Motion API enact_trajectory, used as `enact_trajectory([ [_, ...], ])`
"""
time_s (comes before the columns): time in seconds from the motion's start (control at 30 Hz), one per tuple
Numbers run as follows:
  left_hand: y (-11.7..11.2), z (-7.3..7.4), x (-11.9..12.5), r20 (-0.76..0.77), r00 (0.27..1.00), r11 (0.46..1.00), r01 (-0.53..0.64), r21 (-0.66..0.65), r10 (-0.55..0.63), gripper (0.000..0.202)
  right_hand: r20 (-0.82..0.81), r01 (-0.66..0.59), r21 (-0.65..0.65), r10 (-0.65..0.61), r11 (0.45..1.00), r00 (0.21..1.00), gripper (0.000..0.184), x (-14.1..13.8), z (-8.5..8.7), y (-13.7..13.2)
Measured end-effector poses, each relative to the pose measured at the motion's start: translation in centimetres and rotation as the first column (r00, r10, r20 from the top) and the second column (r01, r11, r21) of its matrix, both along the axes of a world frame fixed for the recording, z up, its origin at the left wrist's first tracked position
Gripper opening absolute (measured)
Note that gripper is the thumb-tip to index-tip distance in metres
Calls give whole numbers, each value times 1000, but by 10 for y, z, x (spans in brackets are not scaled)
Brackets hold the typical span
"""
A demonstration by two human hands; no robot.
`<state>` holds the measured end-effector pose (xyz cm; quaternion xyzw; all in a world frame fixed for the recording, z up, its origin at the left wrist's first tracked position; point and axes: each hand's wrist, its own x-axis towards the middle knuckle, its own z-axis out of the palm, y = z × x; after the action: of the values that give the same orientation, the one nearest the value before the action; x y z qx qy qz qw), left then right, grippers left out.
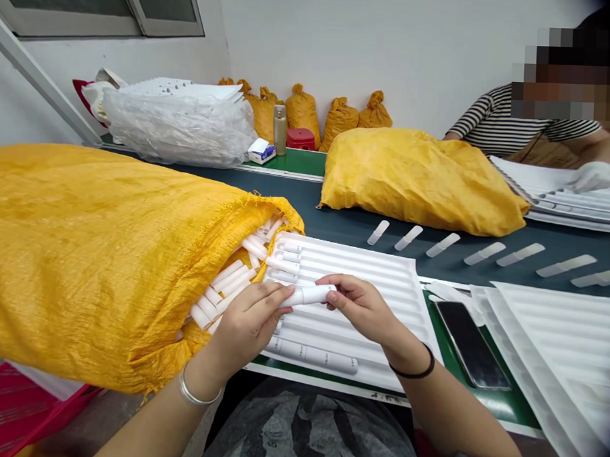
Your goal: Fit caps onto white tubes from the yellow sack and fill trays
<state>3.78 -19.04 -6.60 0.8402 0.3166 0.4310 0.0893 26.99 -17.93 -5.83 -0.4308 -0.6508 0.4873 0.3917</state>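
Observation:
My left hand [249, 320] and my right hand [357, 307] together pinch one white plastic tube [310, 295], each at one end, just above a white grooved tray [383, 284]. A few tubes [289, 251] lie in the tray's far-left grooves, and others [320, 357] lie in a near groove. To the left, a big yellow woven sack [84, 261] lies open, with several white tubes [227, 286] spilling from its mouth beside my left hand.
A dark conveyor belt [345, 223] carries a row of white tubes [484, 251]. A second yellow sack [417, 176] lies beyond it. A phone [474, 344] rests right of the tray, beside stacked trays [556, 344]. A striped-sleeved co-worker's gloved hand [592, 175] handles trays at the far right.

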Motion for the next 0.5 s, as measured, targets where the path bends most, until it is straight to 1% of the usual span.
enact_trajectory([
  [0.13,-11,-2,6,9,999,999,-43,22,42,52,-79,-34,-54,29,998,996,34,-2,-2,-7],
  [0.2,-14,-6,5,0,1000,1000,-16,-3,16,51,-67,-90,-98,84,991,994,35,0,-6,-12],
  [0.23,-14,-10,4,-15,1000,999,26,-24,-26,51,-16,-123,-99,122,987,992,35,1,-9,-14],
  [0.27,-11,-15,3,-45,996,996,76,-53,-79,50,75,-157,-71,162,985,984,34,2,-12,-14],
  [0.3,-6,-20,2,-91,988,989,118,-91,-127,51,200,-190,-18,190,982,961,32,4,-16,-11],
  [0.33,1,-26,0,-145,978,982,133,-133,-152,52,344,-218,53,187,974,920,29,7,-20,-6],
  [0.37,11,-32,-1,-202,969,979,106,-176,-141,55,483,-224,124,138,967,864,26,10,-23,3],
  [0.4,23,-38,-1,-253,963,976,38,-212,-92,56,597,-184,177,43,967,801,23,15,-26,15],
  [0.43,36,-45,-1,-290,957,970,-54,-239,-18,56,674,-92,215,-79,972,735,22,20,-29,31],
  [0.47,51,-50,-1,-313,948,955,-147,-256,62,52,720,31,237,-197,971,665,22,26,-31,48],
  [0.5,65,-56,0,-325,938,940,-212,-266,119,46,750,186,238,-302,953,589,23,33,-33,68],
])
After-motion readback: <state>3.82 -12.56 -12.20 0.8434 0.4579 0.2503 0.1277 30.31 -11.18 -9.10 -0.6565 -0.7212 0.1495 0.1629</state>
